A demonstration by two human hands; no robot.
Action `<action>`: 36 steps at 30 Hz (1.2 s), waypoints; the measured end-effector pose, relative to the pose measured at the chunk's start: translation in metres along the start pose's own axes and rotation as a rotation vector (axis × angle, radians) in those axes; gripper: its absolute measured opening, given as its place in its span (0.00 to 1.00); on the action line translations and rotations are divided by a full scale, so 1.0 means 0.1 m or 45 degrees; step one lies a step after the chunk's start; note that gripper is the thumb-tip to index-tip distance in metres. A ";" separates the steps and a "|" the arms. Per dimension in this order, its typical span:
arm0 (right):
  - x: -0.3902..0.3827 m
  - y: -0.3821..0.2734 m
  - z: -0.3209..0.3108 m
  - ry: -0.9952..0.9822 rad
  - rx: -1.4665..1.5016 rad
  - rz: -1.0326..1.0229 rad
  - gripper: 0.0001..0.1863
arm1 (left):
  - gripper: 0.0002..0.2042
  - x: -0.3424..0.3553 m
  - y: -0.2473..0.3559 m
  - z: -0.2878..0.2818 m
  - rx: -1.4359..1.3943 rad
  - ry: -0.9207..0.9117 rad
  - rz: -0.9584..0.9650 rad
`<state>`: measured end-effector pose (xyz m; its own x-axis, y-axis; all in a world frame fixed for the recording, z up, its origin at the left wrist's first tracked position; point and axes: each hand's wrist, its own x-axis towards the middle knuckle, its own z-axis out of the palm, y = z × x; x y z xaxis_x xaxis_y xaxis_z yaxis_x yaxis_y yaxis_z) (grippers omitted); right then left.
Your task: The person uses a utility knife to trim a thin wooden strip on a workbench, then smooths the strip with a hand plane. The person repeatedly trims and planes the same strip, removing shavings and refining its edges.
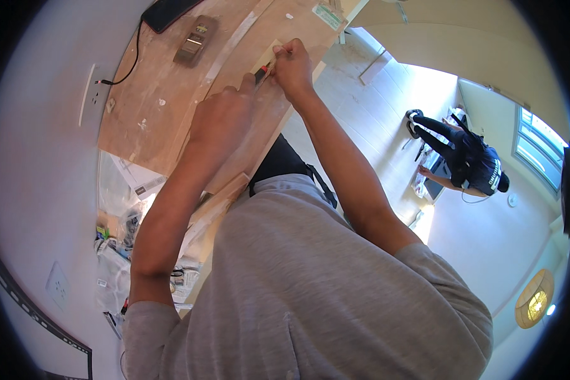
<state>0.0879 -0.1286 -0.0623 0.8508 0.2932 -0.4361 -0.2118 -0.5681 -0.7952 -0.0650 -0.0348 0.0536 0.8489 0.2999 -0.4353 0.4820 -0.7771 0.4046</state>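
My left hand (225, 115) is closed around a slim hand tool (261, 75) with a black and red handle, perhaps a knife; its tip points towards my right hand. My right hand (293, 66) is shut, thumb and fingers pinching a small pale wood strip (266, 58). The tool's end touches or nearly touches that strip; fingers hide the contact. Both hands are over a wooden board (152, 107) serving as a work surface.
A wooden hand plane (196, 43) and a dark phone (168, 12) with a black cable lie on the board. Plastic bags (115, 269) and clutter sit below at left. A wall (50, 158) borders the left side. Another person (462, 152) bends over things at far right.
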 end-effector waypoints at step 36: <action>0.62 -0.07 -0.10 -0.069 -0.515 -0.153 0.19 | 0.21 -0.17 0.05 -0.05 -0.043 0.001 -0.047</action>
<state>0.1474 -0.1145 -0.0801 0.8290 0.4096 -0.3808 0.1021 -0.7803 -0.6169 -0.0759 -0.0409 0.0664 0.8306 0.3283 -0.4499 0.5200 -0.7463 0.4154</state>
